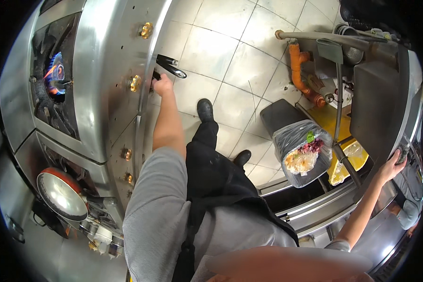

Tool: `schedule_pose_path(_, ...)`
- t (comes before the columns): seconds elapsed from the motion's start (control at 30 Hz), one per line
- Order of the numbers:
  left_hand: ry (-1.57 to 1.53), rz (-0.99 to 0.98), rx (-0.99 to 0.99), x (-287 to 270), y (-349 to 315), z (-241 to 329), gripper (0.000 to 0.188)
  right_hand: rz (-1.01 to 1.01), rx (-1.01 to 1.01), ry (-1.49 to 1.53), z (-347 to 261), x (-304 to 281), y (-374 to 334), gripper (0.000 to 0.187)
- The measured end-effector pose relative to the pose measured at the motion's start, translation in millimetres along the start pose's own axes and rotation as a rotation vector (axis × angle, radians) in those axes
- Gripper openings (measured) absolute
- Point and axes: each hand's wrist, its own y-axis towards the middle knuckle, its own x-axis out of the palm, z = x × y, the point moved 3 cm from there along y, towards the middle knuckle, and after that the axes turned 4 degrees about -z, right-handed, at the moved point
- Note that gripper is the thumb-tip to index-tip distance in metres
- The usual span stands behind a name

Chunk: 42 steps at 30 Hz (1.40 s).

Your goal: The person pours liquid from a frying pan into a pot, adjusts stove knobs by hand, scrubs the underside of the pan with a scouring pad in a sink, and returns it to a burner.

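My left hand [162,85] is closed at the front edge of the stove [122,56], around what looks like a black handle [156,75]. Its other end is hidden under the stove's edge. Just beyond it, two more black and metal handles [173,66] stick out over the floor. Far to the right, my right hand [391,168] grips a dark grey scouring pad [402,154] at the metal sink [378,98]. Part of the pad is covered by my fingers.
A blue gas flame [56,73] burns on the far-left burner. A red-rimmed frying pan [62,195] sits on the nearer one. A lined bin [279,117] with food scraps stands right of my feet, by an orange drainpipe [297,66]. Another person's sleeve [410,211] shows at far right.
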Motion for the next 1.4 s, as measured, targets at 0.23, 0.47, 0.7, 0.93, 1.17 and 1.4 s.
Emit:
schedule_pose_path(0.23, -0.48, -0.035, -0.32, 35, -18, 51, 0.071, 0.019, -0.02, -0.099, -4, -5, -3, 0.062)
schedule_pose_path(0.47, -0.72, -0.077, -0.407, 69, 26, 60, 0.04, 0.01, -0.04, -0.066, -4, 1, 6, 0.062)
schedule_pose_path(0.7, -0.672, -0.604, -0.325, 60, -175, 117, 0.016, 0.055, 0.032, 0.032, 2, -3, -9, 0.061)
schedule_pose_path(0.93, -0.5, -1.144, -0.394, -36, -311, 183, 0.021, -0.005, 0.11, -0.146, -45, -8, -19, 0.068)
schedule_pose_path(1.17, -0.369, -1.33, -0.121, -227, -355, 242, 0.025, 0.125, 0.0, -0.061, -30, -6, -21, 0.066)
schedule_pose_path(1.4, -0.35, -1.442, -0.154, -257, -393, 250, 0.02, 0.071, 0.108, -0.077, -42, -12, -21, 0.062)
